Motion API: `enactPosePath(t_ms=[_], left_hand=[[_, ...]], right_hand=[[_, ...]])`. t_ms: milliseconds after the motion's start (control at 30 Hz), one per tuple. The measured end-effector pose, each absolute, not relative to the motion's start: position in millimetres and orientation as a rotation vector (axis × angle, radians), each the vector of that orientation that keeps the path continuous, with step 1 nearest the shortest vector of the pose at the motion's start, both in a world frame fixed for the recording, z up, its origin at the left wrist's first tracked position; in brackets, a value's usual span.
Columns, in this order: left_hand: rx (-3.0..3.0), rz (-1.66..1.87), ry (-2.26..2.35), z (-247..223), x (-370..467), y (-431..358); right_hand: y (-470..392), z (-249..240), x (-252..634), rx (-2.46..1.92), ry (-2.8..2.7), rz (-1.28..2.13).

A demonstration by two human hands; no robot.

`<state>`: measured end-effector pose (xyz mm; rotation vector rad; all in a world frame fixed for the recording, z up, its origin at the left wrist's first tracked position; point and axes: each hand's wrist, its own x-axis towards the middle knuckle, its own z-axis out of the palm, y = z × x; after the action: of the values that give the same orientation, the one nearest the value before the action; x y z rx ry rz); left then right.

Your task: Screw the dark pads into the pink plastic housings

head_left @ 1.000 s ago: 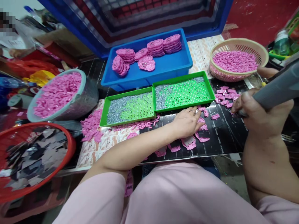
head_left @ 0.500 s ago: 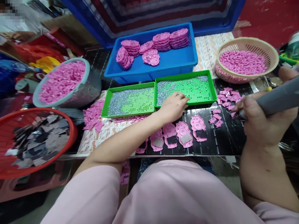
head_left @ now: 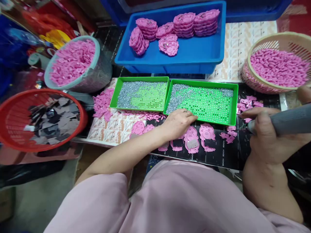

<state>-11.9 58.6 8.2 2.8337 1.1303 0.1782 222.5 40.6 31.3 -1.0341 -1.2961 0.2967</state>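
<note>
My left hand (head_left: 179, 123) reaches across to the near rim of the right green tray (head_left: 236, 103), its fingers bent over that edge. Small silver screws (head_left: 175, 98) lie in this perforated tray, heaped mostly at its left end. In my right hand (head_left: 268, 137) is a grey electric screwdriver (head_left: 295, 119), tip pointing left. Pink plastic shells (head_left: 207, 132) stand in a row below the tray, some with a grey or black plate (head_left: 193, 144) laid on them. My left forearm hides part of the row. Small pink pieces (head_left: 229, 134) are near the screwdriver tip.
A second green tray (head_left: 111, 102) of screws adjoins on the left. Behind is a blue bin (head_left: 170, 66) with stacked pink shells. Baskets of pink parts stand at left (head_left: 97, 72) and right (head_left: 247, 76). A red basket (head_left: 84, 119) of dark plates sits lower left.
The view has turned and shifted. The right green tray now lies closer to the pink shells, and my left hand has moved from over it down to its near rim. The screwdriver stays in my right hand.
</note>
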Motion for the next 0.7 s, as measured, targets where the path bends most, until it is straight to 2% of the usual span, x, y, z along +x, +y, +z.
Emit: enactPosePath(t_ms=[133, 333, 700], left_hand=[[2.805, 0.36, 1.133, 17, 1, 26], [2.651, 0.258, 1.181, 8, 34, -12], [2.831, 0.034, 1.014, 3, 23, 9]], right_hand=[[42, 35, 217, -0.964, -1.315, 0.331], [35, 40, 210, -0.915, -1.316, 0.33], [23, 42, 214, -0.996, -1.377, 0.343]])
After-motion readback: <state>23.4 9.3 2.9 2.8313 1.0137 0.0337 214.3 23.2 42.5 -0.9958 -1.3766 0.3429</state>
